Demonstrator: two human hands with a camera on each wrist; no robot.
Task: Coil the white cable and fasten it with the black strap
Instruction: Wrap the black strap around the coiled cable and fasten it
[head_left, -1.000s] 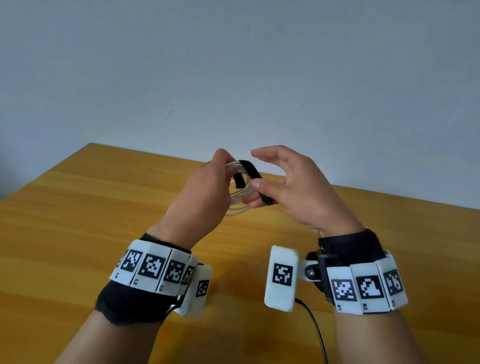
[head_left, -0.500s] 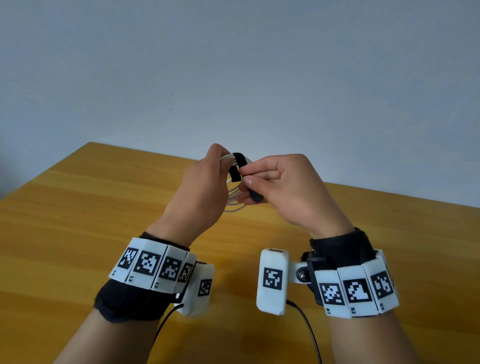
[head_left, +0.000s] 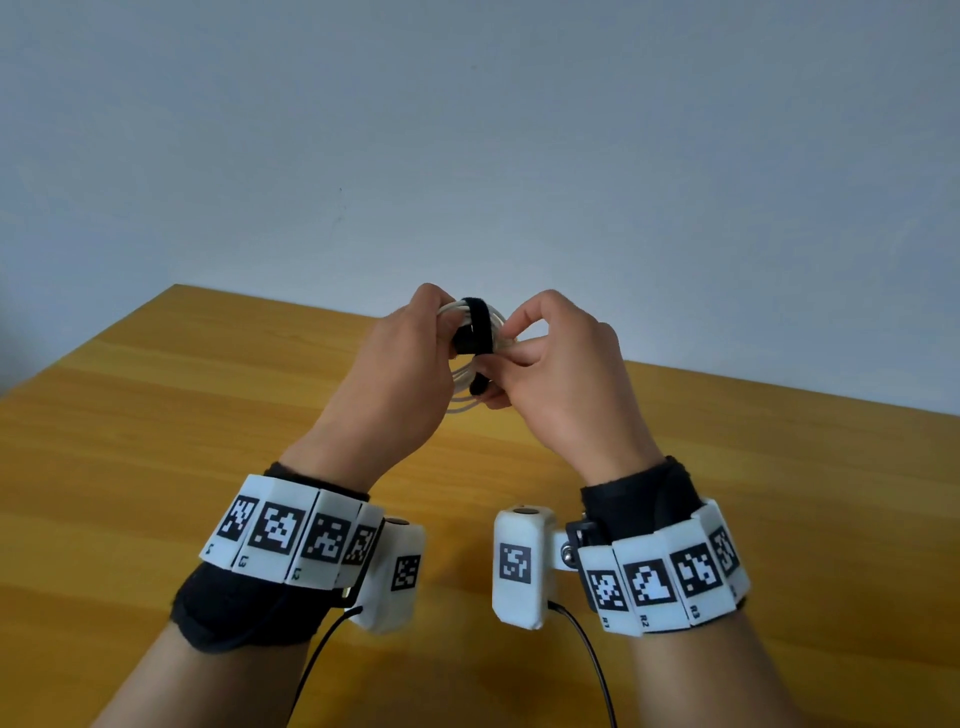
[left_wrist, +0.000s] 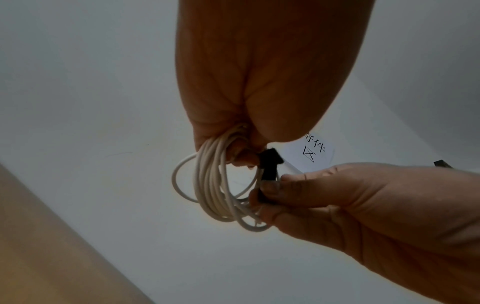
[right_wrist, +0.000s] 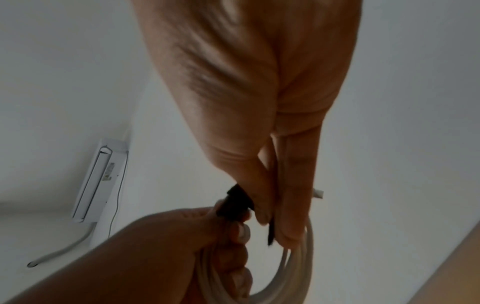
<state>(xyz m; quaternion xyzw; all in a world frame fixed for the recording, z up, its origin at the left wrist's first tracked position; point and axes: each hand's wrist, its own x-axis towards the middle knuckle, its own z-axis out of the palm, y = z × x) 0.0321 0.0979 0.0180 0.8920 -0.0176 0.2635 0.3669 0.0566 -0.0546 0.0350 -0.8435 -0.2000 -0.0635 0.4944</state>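
Both grips on coil (head_left: 470, 385) (strap (head_left: 474, 327) btwn thumbs).

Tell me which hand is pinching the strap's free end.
The right hand: its thumb and forefinger pinch the loose tail of the black strap. The left hand grips the coiled white cable beside the wrap.

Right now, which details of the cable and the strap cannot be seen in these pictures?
- Head view: the left hand and right hand cover much of the white cable.
- Left wrist view: the right fingers hide the black strap end.
- Right wrist view: motion blur; strap closure unclear.
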